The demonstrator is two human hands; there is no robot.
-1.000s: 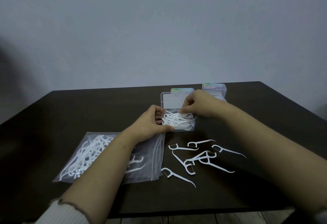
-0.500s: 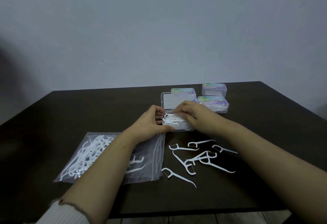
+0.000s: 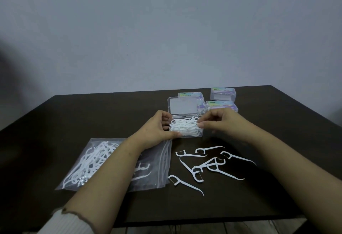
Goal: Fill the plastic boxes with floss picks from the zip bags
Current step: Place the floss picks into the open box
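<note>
Right hand (image 3: 220, 122) shifted right; picks (image 3: 185, 127) lie crosswise.

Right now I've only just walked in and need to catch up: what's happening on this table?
A person is packing floss picks into an open plastic box. The left hand grips the box's left side while the right hand pinches a pick at its right edge. Loose picks lie nearer, a zip bag to the left, and closed boxes behind.
</note>
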